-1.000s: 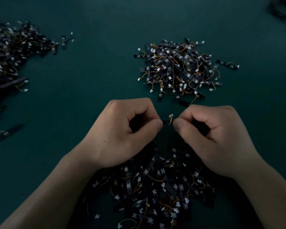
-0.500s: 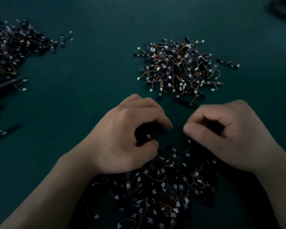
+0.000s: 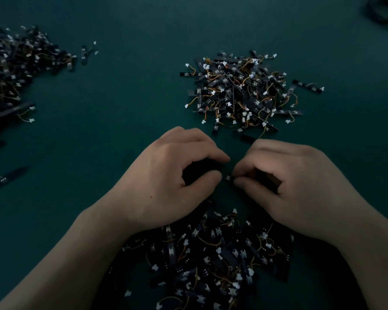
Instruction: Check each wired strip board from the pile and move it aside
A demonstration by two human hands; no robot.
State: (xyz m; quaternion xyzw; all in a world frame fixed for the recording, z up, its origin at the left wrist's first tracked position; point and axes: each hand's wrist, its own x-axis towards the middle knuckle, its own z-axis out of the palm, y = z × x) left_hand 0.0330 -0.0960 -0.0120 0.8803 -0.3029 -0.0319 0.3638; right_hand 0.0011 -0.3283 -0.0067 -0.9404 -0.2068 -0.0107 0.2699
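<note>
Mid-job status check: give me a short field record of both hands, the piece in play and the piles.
left hand: fingers curled, contents hidden in shadow
right hand: pinches wired strip board; only its white connector shows
near pile: under both wrists
far pile: beyond the hands
left pile: at far left
</note>
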